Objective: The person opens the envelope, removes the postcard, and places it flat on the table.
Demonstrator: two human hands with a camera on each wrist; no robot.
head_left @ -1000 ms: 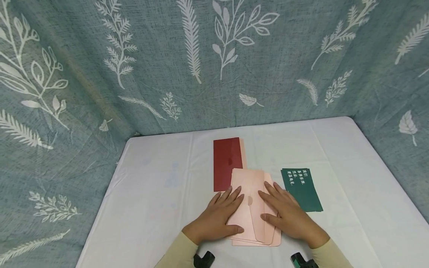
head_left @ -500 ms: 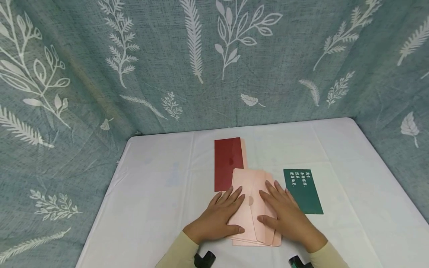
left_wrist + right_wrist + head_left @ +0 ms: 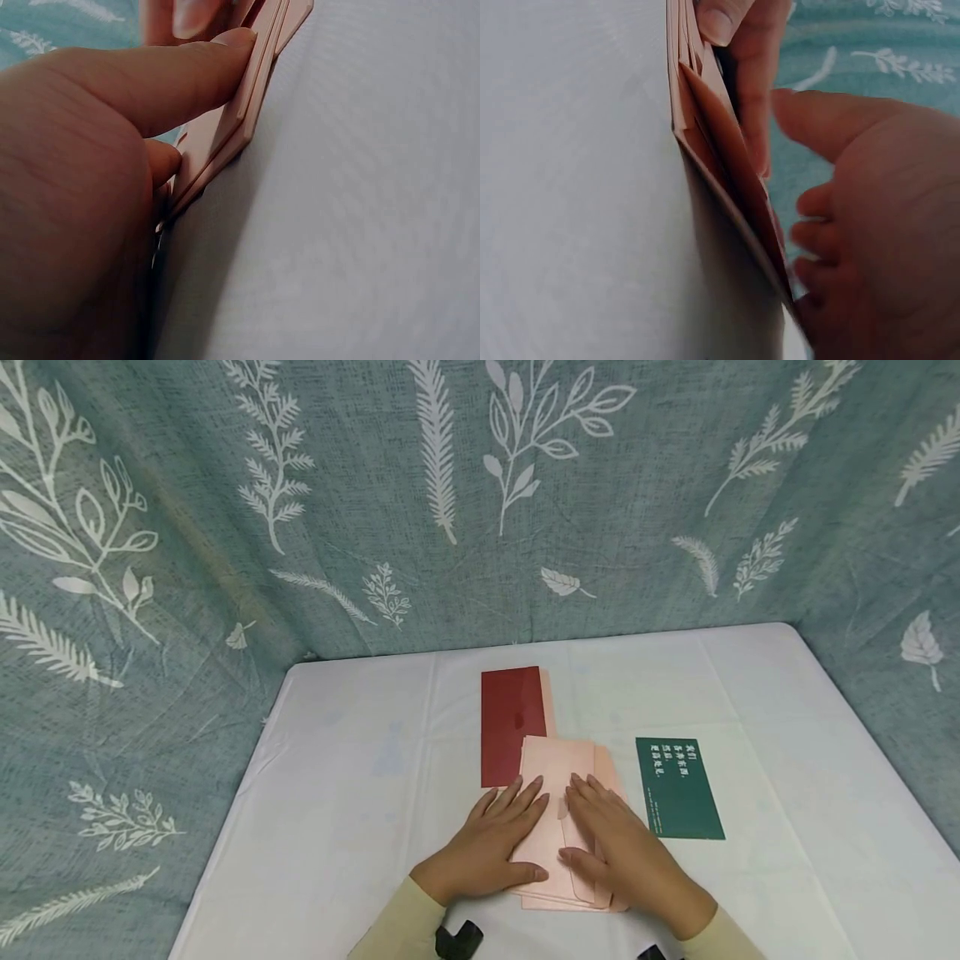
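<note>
A stack of pale pink envelopes lies on the table in the head view, the top one with a closing flap along its right side. My left hand rests on the stack's left part, fingers spread and straight, thumb near its lower edge. My right hand lies over the flap with straight fingers and covers part of it. In the left wrist view the left thumb touches the layered envelope edges. The right wrist view shows a gap between envelope layers beside my right hand.
A dark red envelope lies partly under the stack's upper left, with a pink edge showing behind it. To the right is a green card with white writing. A white cloth covers the table; a patterned curtain hangs behind it.
My right hand has slid left across the top envelope, from its right side onto the flap, and its fingers have come closer together. The left hand has stayed in place.
</note>
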